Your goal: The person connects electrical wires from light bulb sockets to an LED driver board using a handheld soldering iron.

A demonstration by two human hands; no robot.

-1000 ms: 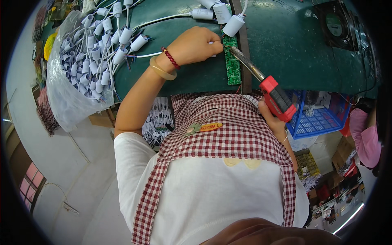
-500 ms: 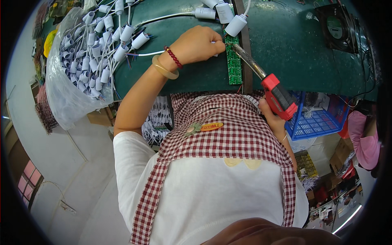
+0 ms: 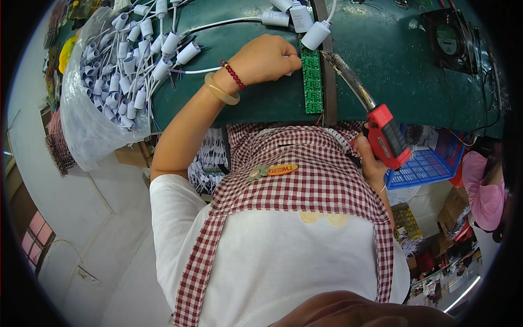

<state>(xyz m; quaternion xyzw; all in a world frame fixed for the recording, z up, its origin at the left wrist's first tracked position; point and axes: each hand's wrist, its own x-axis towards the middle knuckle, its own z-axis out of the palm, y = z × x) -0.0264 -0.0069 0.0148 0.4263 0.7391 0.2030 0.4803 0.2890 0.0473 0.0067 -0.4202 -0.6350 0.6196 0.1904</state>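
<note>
Person's left hand (image 3: 269, 59) left of the circuit board (image 3: 312, 84), grip pinched together, right hand (image 3: 372, 163) right of it, grip clamped around a soldering iron (image 3: 388, 139)

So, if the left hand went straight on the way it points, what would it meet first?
Probably the green circuit board, just right of the left hand; depth is unclear, so they may already touch.
</note>
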